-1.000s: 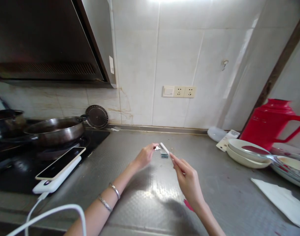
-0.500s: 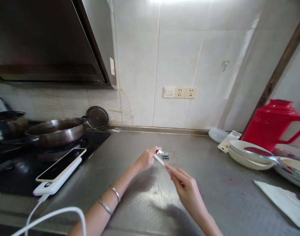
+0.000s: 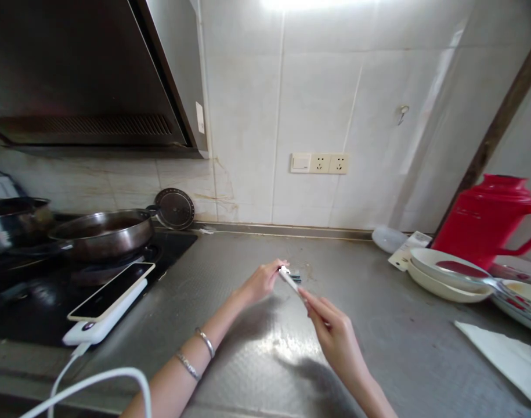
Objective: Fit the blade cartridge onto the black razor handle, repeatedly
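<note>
My right hand (image 3: 330, 322) is closed round the lower end of a slim white stick-like handle (image 3: 290, 281), which slants up to the left. At its upper end is a small white piece (image 3: 284, 270), pinched in the fingertips of my left hand (image 3: 265, 277). The stick's tip meets or overlaps this piece; its exact kind is too small to make out. Just behind the stick, two short dark-green strips (image 3: 295, 278) lie on the steel counter (image 3: 230, 255), partly hidden by it. Two silver bangles circle my left wrist.
At left, a phone on a white power bank (image 3: 95, 331) with a white cable lies by the stove, where a steel pan (image 3: 104, 238) stands. At right are a red thermos jug (image 3: 483, 220), stacked white bowls (image 3: 443, 290) and a white sheet (image 3: 504, 357).
The tip of the white stick has come up to the small white piece in my left fingers, where a gap showed before. The dark strips are now more covered. The view has shifted slightly.
</note>
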`<action>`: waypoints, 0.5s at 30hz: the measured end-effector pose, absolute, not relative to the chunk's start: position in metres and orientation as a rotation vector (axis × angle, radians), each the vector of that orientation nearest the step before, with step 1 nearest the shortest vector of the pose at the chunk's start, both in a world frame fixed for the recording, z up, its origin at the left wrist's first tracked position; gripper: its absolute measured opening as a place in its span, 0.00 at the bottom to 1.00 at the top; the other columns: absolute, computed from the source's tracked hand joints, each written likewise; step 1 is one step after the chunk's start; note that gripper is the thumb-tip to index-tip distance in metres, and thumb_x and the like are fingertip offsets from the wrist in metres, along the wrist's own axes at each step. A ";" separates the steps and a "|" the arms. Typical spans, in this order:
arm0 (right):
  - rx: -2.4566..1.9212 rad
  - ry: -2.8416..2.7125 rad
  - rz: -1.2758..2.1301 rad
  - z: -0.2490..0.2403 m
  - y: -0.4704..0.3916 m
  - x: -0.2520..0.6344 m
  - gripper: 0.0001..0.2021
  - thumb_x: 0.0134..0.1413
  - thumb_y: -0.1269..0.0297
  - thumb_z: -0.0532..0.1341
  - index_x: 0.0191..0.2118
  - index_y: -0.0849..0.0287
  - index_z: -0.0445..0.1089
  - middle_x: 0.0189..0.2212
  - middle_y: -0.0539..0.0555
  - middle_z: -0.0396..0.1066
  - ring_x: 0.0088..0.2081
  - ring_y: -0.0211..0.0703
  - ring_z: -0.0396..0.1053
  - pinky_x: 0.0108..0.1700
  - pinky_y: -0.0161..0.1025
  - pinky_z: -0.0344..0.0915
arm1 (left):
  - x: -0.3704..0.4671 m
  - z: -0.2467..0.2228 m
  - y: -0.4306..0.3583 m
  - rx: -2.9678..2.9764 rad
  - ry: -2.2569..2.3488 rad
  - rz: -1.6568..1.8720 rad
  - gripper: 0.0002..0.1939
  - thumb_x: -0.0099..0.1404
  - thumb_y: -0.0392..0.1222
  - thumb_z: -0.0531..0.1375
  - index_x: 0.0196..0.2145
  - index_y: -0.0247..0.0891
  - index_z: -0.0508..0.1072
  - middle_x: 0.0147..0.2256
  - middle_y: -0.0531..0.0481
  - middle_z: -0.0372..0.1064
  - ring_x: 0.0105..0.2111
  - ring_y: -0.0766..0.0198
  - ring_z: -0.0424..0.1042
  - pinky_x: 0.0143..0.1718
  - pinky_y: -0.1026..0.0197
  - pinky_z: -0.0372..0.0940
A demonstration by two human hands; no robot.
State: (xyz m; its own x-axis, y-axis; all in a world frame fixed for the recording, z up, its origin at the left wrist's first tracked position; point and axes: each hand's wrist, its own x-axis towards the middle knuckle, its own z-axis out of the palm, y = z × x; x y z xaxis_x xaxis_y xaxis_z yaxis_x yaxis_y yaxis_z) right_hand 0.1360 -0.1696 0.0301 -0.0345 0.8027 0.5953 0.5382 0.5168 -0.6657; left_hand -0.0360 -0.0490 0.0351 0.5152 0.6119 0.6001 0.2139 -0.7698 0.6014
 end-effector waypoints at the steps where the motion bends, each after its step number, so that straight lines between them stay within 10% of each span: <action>1: -1.122 -1.756 0.342 0.030 -0.171 0.135 0.17 0.58 0.61 0.51 0.49 0.56 0.70 0.22 0.51 0.62 0.23 0.36 0.60 0.25 0.31 0.58 | -0.036 0.035 -0.049 2.293 0.665 1.167 0.14 0.64 0.37 0.50 0.47 0.40 0.66 0.46 0.42 0.69 0.44 0.60 0.69 0.44 0.59 0.62; 10: -1.196 -1.553 0.420 0.040 -0.152 0.153 0.23 0.54 0.52 0.54 0.50 0.60 0.67 0.29 0.55 0.71 0.21 0.35 0.62 0.22 0.32 0.63 | -0.039 0.030 -0.038 2.285 0.883 1.108 0.11 0.66 0.41 0.48 0.42 0.37 0.66 0.34 0.48 0.71 0.33 0.65 0.70 0.36 0.65 0.61; 15: -1.391 -1.577 0.308 0.054 -0.129 0.168 0.20 0.54 0.49 0.51 0.32 0.60 0.70 0.23 0.55 0.72 0.23 0.41 0.68 0.26 0.33 0.63 | -0.041 0.025 -0.030 2.138 0.934 1.215 0.11 0.65 0.43 0.48 0.39 0.36 0.66 0.36 0.47 0.72 0.29 0.68 0.67 0.33 0.66 0.60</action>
State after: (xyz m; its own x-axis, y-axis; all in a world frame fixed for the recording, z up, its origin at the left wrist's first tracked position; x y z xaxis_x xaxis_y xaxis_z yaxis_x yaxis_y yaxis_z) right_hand 0.1675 -0.1285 0.0543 0.1273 0.8645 0.4862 0.6180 0.3143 -0.7206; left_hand -0.0415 -0.0301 0.0255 0.3646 0.7662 0.5292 0.3145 -0.6362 0.7045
